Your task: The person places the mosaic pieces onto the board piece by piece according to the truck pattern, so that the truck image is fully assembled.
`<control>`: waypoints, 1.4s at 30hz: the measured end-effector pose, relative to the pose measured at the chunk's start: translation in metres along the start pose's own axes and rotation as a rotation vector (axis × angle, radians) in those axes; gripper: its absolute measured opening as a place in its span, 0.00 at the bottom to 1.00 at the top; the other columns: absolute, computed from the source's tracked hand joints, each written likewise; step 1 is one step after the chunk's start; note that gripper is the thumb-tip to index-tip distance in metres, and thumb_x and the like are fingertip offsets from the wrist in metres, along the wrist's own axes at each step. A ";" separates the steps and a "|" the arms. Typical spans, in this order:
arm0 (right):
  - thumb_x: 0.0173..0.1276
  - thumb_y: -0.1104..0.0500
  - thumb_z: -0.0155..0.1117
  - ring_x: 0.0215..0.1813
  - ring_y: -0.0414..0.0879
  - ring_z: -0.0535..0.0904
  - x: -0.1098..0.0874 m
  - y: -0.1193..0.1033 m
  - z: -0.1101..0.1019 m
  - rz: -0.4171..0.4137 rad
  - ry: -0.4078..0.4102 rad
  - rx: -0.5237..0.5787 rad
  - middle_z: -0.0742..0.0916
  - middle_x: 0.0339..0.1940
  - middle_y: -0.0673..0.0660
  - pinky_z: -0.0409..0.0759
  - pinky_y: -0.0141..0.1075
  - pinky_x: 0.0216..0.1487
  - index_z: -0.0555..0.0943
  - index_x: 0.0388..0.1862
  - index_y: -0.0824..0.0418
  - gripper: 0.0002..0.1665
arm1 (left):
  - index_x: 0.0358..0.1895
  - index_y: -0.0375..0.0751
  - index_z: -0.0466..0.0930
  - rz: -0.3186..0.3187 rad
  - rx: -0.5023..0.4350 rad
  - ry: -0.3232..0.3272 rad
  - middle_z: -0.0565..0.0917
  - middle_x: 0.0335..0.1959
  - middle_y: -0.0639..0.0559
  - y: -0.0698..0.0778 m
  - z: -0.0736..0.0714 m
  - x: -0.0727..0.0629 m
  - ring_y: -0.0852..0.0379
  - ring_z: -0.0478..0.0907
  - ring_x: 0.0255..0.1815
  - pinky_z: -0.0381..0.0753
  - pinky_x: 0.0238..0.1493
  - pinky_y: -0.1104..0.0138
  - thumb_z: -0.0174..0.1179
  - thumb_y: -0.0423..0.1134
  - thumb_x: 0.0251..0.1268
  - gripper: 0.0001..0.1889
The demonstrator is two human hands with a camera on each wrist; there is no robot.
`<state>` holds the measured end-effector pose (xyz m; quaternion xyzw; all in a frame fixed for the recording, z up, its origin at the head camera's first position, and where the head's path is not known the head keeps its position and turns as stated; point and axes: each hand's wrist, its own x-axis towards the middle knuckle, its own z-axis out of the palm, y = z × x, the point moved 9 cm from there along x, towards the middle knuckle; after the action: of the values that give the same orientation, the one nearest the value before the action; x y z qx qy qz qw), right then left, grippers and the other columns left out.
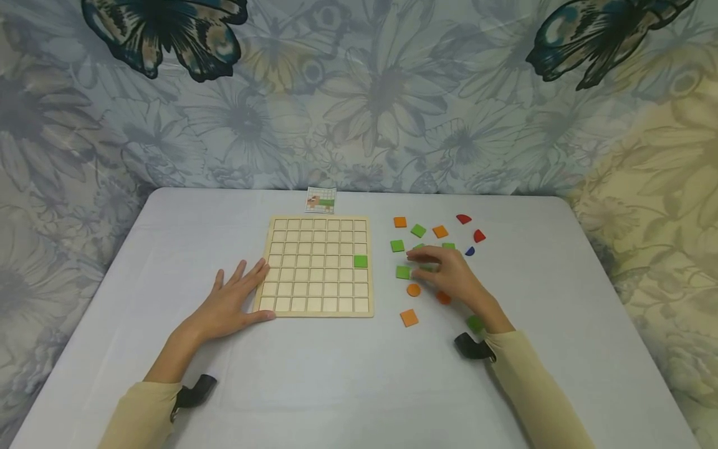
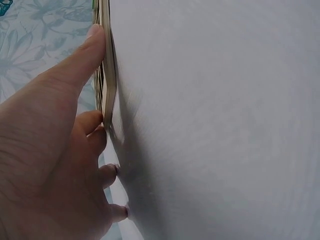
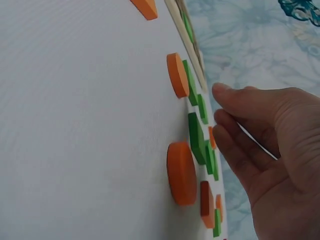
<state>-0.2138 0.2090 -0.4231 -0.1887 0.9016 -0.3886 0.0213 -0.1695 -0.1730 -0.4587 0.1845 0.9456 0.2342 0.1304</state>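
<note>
A wooden grid board (image 1: pixel 318 268) lies on the table with one green square tile (image 1: pixel 361 261) in a cell near its right edge. My left hand (image 1: pixel 227 308) rests at the board's left side, fingers spread, thumb at the lower left corner. In the left wrist view the thumb presses along the board's side (image 2: pixel 111 75). My right hand (image 1: pixel 451 274) hovers over the loose pieces right of the board, fingers bent loosely, thumb and fingertips apart with nothing between them. Beneath it are a green square (image 1: pixel 402 272) and an orange disc (image 1: pixel 443 298), partly hidden by the hand.
A small picture card (image 1: pixel 321 200) lies behind the board. Several orange squares (image 1: pixel 409 318), green squares (image 1: pixel 418 231), red pieces (image 1: pixel 463 219) and a small blue piece (image 1: pixel 470 251) lie scattered on the right. Patterned cloth (image 1: pixel 387 93) hangs behind the table.
</note>
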 end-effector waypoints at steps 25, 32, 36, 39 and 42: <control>0.56 0.66 0.76 0.54 0.49 0.83 -0.016 0.022 -0.010 0.021 -0.047 -0.019 0.88 0.47 0.53 0.77 0.46 0.59 0.83 0.54 0.61 0.25 | 0.79 0.43 0.48 0.004 0.000 0.002 0.48 0.80 0.48 0.002 -0.002 -0.001 0.35 0.37 0.79 0.28 0.70 0.34 0.63 0.66 0.56 0.54; 0.55 0.68 0.76 0.55 0.49 0.82 -0.017 0.018 -0.010 -0.016 -0.064 -0.042 0.88 0.49 0.54 0.76 0.45 0.60 0.83 0.54 0.61 0.26 | 0.79 0.42 0.48 0.009 0.005 0.002 0.48 0.80 0.47 0.003 -0.003 -0.001 0.35 0.37 0.79 0.29 0.70 0.34 0.64 0.65 0.56 0.54; 0.55 0.70 0.75 0.55 0.50 0.82 -0.016 0.016 -0.011 -0.031 -0.057 -0.050 0.88 0.48 0.54 0.76 0.46 0.59 0.84 0.53 0.62 0.25 | 0.79 0.43 0.48 0.010 0.005 0.000 0.48 0.80 0.47 0.002 -0.002 0.000 0.35 0.37 0.79 0.28 0.70 0.34 0.64 0.66 0.56 0.54; 0.55 0.70 0.75 0.55 0.50 0.82 -0.016 0.015 -0.012 -0.031 -0.054 -0.064 0.89 0.47 0.54 0.77 0.46 0.59 0.84 0.53 0.61 0.24 | 0.79 0.43 0.48 0.010 0.005 0.001 0.48 0.80 0.47 0.002 -0.002 0.000 0.35 0.37 0.79 0.28 0.70 0.34 0.64 0.66 0.56 0.54; 0.55 0.70 0.75 0.55 0.50 0.82 -0.016 0.015 -0.013 -0.027 -0.054 -0.069 0.89 0.47 0.53 0.77 0.47 0.59 0.84 0.53 0.61 0.24 | 0.79 0.43 0.48 0.011 0.005 0.002 0.48 0.80 0.47 0.002 -0.002 0.000 0.35 0.37 0.79 0.28 0.70 0.34 0.64 0.66 0.56 0.54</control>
<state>-0.2064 0.2327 -0.4267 -0.2120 0.9109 -0.3523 0.0338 -0.1697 -0.1722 -0.4564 0.1897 0.9452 0.2330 0.1275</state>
